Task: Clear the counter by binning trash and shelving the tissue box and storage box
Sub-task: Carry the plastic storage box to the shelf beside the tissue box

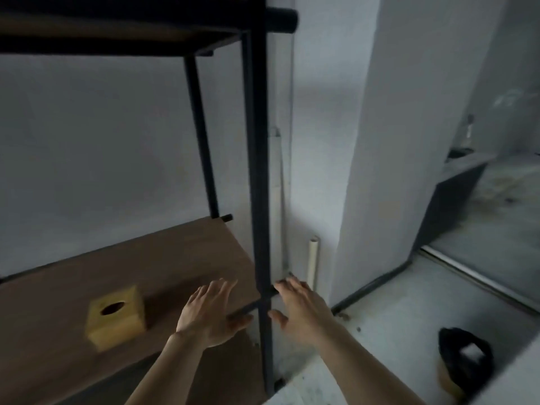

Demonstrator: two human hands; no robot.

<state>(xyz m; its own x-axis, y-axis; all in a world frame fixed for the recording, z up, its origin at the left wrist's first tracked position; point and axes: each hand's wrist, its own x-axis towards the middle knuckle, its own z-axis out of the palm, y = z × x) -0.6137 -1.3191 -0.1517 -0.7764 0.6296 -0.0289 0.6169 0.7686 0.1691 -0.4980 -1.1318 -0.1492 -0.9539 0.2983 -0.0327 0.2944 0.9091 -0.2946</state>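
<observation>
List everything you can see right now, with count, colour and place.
tissue box: one, yellow-tan, on the brown shelf, left of the hands
shelf unit: one, black frame with brown boards, left half of view
bin: one, black-lined with something white inside, on the floor at lower right
pipe: one, cream, upright by the wall behind the frame
left hand: open, empty, over the shelf edge
right hand: open, empty, right of the frame post
</observation>
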